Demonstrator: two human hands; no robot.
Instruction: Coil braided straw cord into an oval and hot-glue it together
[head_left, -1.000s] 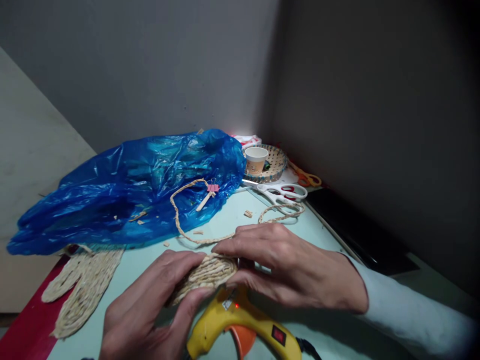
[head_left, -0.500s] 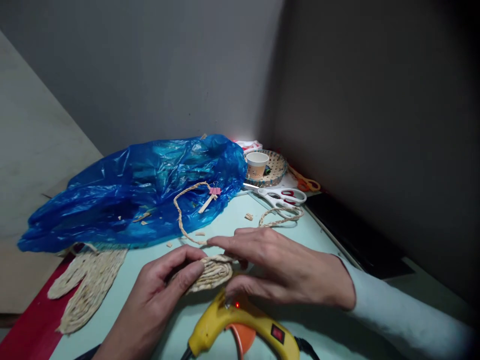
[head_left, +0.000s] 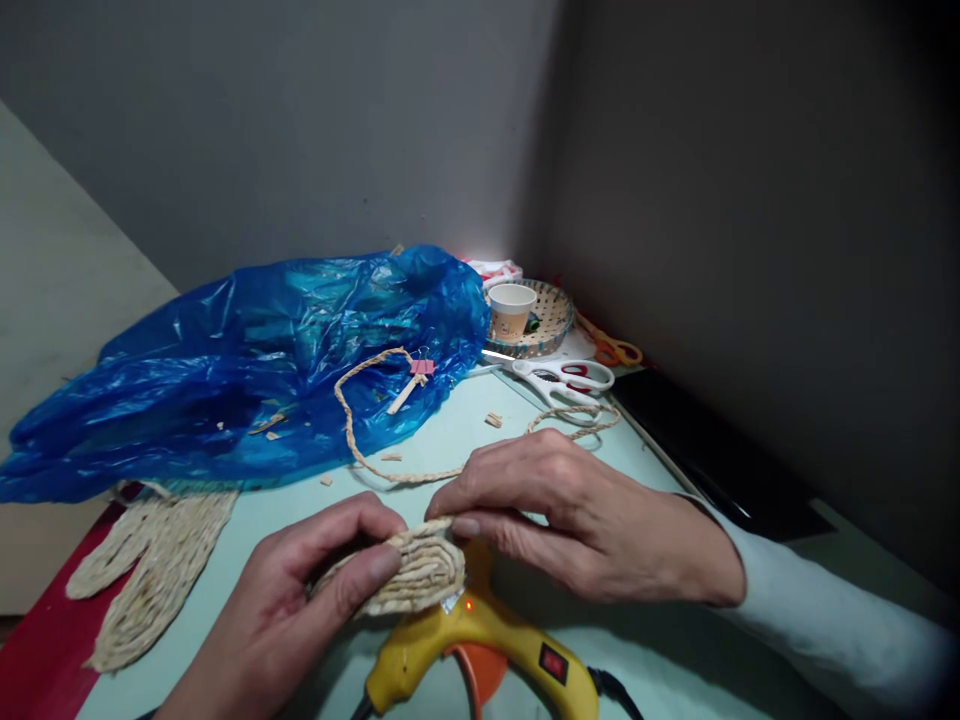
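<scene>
A coiled oval of pale braided straw cord [head_left: 424, 575] is gripped at its left end by my left hand [head_left: 300, 600], thumb on top. At the coil's upper right edge, the thumb and fingers of my right hand [head_left: 555, 510] pinch the braided cord. A loose stretch of the cord [head_left: 349, 420] loops over the table to a pink binder clip [head_left: 422, 367], which holds its far end. Just beneath the coil lies a yellow glue gun [head_left: 442, 640] with a glowing red light and an orange trigger.
A blue plastic bag [head_left: 247, 370] spreads across the back left. Flat braided straw pieces [head_left: 161, 580] lie at the left over a red strip. At the back right are a woven basket [head_left: 551, 320], a paper cup [head_left: 511, 312], white scissors [head_left: 562, 380], orange scissors [head_left: 615, 348] and a black panel [head_left: 705, 450].
My right thumb and fingers have closed on the cord at the coil's edge; before, they were spread apart. The coil is tilted more toward me, and the view has shifted slightly.
</scene>
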